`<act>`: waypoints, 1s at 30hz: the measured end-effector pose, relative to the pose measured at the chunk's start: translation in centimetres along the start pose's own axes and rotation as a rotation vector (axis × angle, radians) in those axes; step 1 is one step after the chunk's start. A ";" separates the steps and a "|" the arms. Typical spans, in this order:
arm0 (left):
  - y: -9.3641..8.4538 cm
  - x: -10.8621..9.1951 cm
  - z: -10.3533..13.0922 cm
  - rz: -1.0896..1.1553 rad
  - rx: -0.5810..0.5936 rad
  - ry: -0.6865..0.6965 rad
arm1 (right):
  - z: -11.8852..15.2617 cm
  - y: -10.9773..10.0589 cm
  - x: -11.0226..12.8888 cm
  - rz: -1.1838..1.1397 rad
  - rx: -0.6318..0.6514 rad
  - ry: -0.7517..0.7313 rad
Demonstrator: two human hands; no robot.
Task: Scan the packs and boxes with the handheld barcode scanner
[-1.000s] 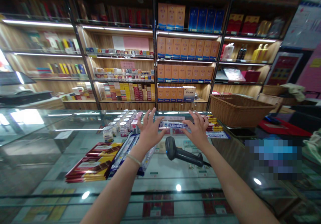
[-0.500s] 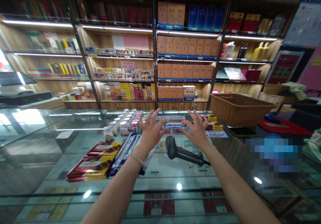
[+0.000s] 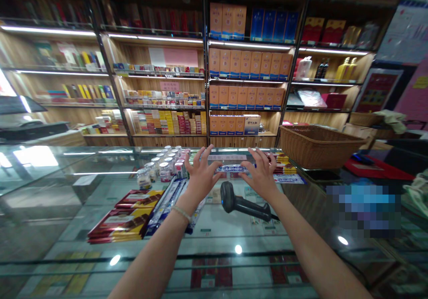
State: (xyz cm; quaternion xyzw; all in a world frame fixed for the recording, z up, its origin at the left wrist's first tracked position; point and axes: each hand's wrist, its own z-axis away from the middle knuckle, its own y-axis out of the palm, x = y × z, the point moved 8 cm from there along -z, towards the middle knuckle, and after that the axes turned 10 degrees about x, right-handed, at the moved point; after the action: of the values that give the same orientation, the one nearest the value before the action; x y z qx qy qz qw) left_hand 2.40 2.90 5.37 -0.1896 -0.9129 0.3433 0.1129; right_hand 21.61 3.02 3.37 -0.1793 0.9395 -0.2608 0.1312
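A narrow blue-and-white candy stick packet [image 3: 231, 168] stretches level between my hands above the glass counter, printed side facing me. My left hand [image 3: 202, 174] pinches its left end between thumb and forefinger, the other fingers raised. The right end is pinched the same way by my right hand [image 3: 261, 174]. Below them a black barcode scanner [image 3: 247, 205] lies on the counter, handle to the right. Beside my left wrist are long blue-and-white packets [image 3: 167, 205] and a stack of red-and-yellow chocolate bars [image 3: 122, 221].
Small capped bottles [image 3: 164, 172] stand behind the left packets. More chocolate bars [image 3: 284, 167] and a blue-white packet [image 3: 289, 179] lie beyond my right hand. A wicker basket [image 3: 321, 149] stands at the right. Stocked shelves [image 3: 167, 136] line the back wall.
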 end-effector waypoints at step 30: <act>0.4 -0.3 -0.1 0.010 0.033 -0.016 | 0.0 0.4 0.0 -0.077 0.034 0.042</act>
State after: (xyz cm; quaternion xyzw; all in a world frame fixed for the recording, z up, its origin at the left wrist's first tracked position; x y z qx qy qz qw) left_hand 2.78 3.15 5.13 -0.1894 -0.9071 0.3603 0.1071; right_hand 21.53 3.35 3.19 -0.2073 0.9299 -0.2855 0.1043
